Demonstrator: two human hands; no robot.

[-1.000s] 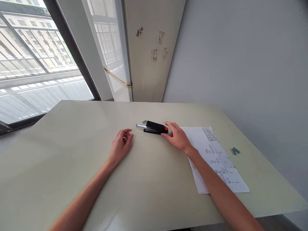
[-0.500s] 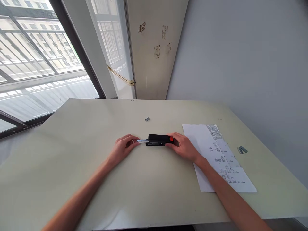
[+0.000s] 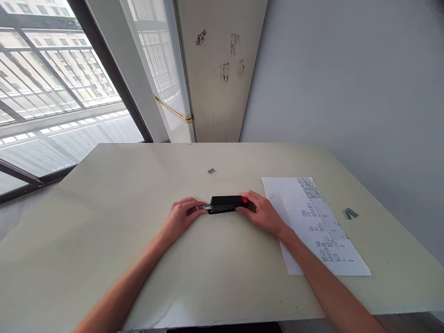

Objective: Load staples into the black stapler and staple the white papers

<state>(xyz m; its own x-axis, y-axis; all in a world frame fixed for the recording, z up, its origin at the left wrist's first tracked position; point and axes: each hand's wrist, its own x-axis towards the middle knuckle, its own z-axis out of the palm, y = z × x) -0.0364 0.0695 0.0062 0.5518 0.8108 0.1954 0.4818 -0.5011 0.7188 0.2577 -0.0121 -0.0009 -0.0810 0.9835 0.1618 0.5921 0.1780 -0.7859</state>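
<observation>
A black stapler (image 3: 225, 201) with a red part at its right end lies sideways just above the table's middle. My right hand (image 3: 260, 210) is closed around that red end, its forearm crossing the paper. From the stapler's left end a short length of metal staple tray (image 3: 206, 206) sticks out. The thumb and fingers of my left hand (image 3: 184, 215) pinch this tray, close against the black body. Beyond the stapler lies a small strip of staples (image 3: 211, 171), apart from both hands.
A printed sheet of paper (image 3: 277, 194) lies under my right forearm. More staple strips (image 3: 350, 213) rest to its right. The pale table (image 3: 86, 231) has a wall (image 3: 347, 69) along its right, a fridge (image 3: 215, 106) behind it and a window (image 3: 52, 83) at the left.
My left hand has moved right, toward the stapler. Less of the metal tray sticks out than before. My right hand stays closed on the red end.
</observation>
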